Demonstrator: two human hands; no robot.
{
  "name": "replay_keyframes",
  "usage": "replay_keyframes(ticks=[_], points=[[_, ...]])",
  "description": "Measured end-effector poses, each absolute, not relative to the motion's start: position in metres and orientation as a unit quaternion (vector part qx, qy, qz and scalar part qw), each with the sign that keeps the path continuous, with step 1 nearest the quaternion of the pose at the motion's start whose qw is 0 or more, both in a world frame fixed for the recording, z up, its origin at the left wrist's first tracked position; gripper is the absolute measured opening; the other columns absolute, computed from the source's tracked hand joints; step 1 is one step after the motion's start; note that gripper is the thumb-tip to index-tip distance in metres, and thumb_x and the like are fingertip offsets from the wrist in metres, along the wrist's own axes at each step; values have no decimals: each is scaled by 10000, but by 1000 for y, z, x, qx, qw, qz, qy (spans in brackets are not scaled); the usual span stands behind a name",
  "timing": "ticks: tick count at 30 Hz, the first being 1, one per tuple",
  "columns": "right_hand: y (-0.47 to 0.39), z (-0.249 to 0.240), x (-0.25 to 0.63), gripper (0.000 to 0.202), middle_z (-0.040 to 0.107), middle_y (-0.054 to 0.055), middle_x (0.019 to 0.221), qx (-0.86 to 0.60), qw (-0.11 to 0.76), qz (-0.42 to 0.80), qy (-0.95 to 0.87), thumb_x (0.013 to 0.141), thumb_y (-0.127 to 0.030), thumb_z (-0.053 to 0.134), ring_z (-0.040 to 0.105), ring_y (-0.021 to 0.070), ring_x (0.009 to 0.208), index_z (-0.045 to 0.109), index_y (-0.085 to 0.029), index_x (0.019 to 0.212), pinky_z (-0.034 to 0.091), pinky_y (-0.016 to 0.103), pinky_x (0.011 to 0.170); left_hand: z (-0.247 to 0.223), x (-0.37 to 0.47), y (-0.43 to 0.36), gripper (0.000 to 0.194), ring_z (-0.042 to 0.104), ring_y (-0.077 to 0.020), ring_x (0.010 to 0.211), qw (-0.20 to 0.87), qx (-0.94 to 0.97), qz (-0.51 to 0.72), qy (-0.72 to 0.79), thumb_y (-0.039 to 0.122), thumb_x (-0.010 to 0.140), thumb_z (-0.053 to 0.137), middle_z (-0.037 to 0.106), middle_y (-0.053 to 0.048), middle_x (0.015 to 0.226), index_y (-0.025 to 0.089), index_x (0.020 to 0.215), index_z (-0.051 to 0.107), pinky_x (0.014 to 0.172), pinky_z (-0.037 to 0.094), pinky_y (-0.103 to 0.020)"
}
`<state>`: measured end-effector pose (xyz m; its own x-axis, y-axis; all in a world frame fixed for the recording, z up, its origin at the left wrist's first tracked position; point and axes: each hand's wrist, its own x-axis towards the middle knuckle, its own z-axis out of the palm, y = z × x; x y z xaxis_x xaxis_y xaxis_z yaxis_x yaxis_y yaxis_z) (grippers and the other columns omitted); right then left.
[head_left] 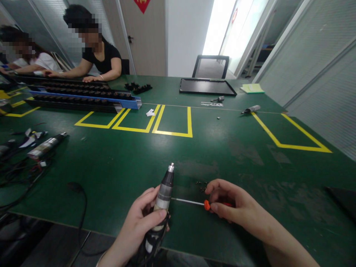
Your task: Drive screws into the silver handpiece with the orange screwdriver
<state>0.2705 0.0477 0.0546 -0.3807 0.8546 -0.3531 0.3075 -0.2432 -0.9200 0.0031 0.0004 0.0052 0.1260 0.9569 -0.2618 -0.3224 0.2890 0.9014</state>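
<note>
An electric screwdriver [164,196] with a black nose and a silver tip is gripped in my left hand [141,217], its tip pointing up and away from me. My right hand [229,200] is closed around the handle of a screwdriver [191,202] with an orange-red handle and a thin metal shaft. That shaft points left, and its end meets the side of the electric screwdriver's body. Several small screws [201,183] lie on the table just beyond my right fingers.
The green table [211,155] bears yellow tape outlines [172,133]. To the left lie another electric screwdriver [46,145] and cables [80,215]. Further back are long black strips in a blue rail [111,99], a black frame [207,87] and another tool [251,109]. Two people [102,59] sit beyond.
</note>
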Motion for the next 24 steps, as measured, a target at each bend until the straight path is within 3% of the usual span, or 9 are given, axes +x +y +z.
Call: replay_keyframes(ticks=[3, 6, 9, 13, 18, 24], points=[[47, 54, 272, 299, 656, 4, 800, -494, 252, 575, -601, 745, -245, 760, 610, 168, 736, 663, -192, 1023, 496, 295, 693, 4, 3, 0, 446, 673, -165, 620, 663, 344, 484, 455, 297, 760, 865, 656, -23, 869, 217, 1191, 786, 540, 576, -262], [47, 53, 272, 354, 636, -8, 812, -500, 250, 567, -605, 735, -229, 761, 611, 168, 731, 676, -206, 1078, 498, 297, 692, 4, 3, 1, 445, 668, -163, 616, 664, 342, 485, 455, 299, 749, 873, 655, -23, 873, 223, 1179, 791, 533, 572, -261], [45, 53, 271, 406, 651, 2, 844, -506, 229, 588, -588, 782, -306, 741, 610, 162, 715, 654, -210, 1167, 497, 268, 618, 4, 3, 1, 448, 668, -162, 616, 665, 348, 482, 453, 305, 754, 871, 640, -15, 868, 238, 1189, 790, 539, 572, -261], [45, 51, 269, 445, 695, 10, 766, -537, 154, 644, -523, 911, -423, 572, 555, 119, 526, 577, -198, 1295, 407, 212, 452, 4, 3, 1, 437, 656, -160, 634, 664, 353, 478, 454, 328, 750, 874, 616, -11, 871, 249, 1173, 799, 539, 571, -255], [46, 53, 269, 418, 606, -41, 609, -545, 157, 614, -548, 872, -422, 630, 419, 87, 450, 630, -172, 1207, 309, 195, 414, 5, 3, 1, 419, 648, -159, 646, 666, 359, 476, 448, 326, 758, 870, 602, -12, 876, 253, 1165, 803, 549, 575, -256], [50, 53, 273, 402, 629, -22, 675, -531, 230, 579, -574, 748, -373, 780, 535, 135, 590, 686, -166, 1080, 415, 258, 566, 8, 4, 0, 433, 652, -158, 622, 662, 359, 475, 455, 325, 756, 868, 607, -10, 854, 239, 1175, 798, 535, 563, -250]])
